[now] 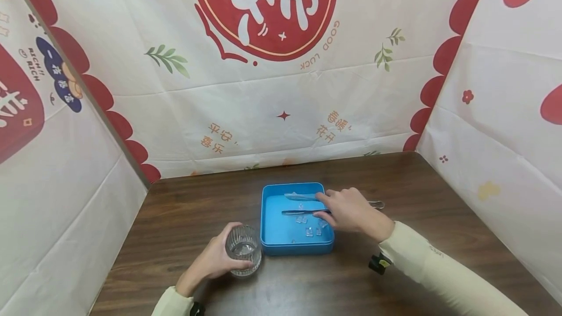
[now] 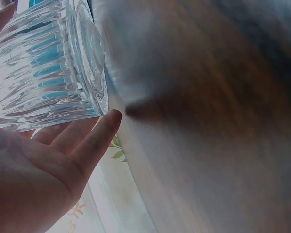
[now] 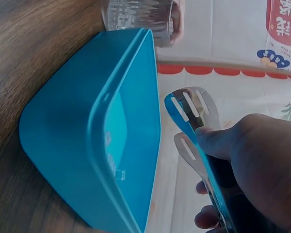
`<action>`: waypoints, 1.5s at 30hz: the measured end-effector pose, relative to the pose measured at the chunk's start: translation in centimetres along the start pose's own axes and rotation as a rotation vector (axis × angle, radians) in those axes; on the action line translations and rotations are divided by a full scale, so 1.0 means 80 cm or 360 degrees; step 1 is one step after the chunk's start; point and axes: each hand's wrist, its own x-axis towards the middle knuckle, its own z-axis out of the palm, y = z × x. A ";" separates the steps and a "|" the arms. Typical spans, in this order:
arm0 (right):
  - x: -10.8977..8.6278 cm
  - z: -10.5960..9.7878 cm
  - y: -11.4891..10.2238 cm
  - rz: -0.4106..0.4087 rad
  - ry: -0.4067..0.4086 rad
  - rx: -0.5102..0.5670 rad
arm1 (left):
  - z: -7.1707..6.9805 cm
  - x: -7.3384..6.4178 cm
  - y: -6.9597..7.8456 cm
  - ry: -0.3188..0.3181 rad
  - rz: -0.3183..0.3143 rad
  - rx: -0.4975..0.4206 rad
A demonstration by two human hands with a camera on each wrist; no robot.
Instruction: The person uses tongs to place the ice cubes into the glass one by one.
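Observation:
My left hand [image 1: 215, 257] grips a clear ribbed glass [image 1: 244, 236], thumb on the near side and fingers round the far side. The left wrist view shows the glass [image 2: 48, 68] from the side, with the palm against it; I cannot tell whether its base touches the table. Over a blue square box [image 1: 296, 249], my right hand [image 1: 351, 208] holds metal tongs [image 1: 303, 197] with slotted ends, their two arms spread apart. Nothing sits between the tips in the right wrist view. Several small clear cubes [image 1: 309, 231] lie on the box floor, some partly hidden by the tongs and hand.
The box stands on a dark wooden table [image 1: 189, 208], close to the right of the glass. White printed cloth [image 1: 263, 91] hangs behind the table and along both sides. A small black device [image 1: 378, 263] is strapped by the right sleeve.

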 end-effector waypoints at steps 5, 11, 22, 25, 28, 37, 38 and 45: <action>-0.001 0.005 0.009 0.0010 0.0024 -0.0015 | 0.001 0.000 -0.001 0.0006 0.0008 0.0010; -0.001 0.012 0.017 0.0049 0.0008 -0.0049 | 0.002 0.000 -0.002 0.0006 0.0006 0.0013; 0.000 0.013 0.020 0.0109 -0.0170 -0.0006 | 0.001 0.003 -0.003 0.0014 0.0024 0.0007; -0.001 0.012 0.019 0.0123 -0.0237 0.0002 | 0.000 0.004 -0.002 0.0014 0.0033 0.0011; -0.001 0.012 0.017 0.0132 -0.0289 -0.0002 | 0.000 0.003 -0.002 0.0011 0.0028 0.0017; -0.001 0.016 0.011 0.0135 -0.0354 0.0018 | 0.001 0.000 -0.002 0.0004 0.0009 0.0005; -0.001 0.017 0.010 0.0137 -0.0359 0.0010 | 0.002 -0.001 -0.002 0.0005 0.0010 0.0006; -0.001 0.021 0.008 0.0116 -0.0338 -0.0040 | 0.001 0.000 -0.002 0.0002 0.0013 -0.0008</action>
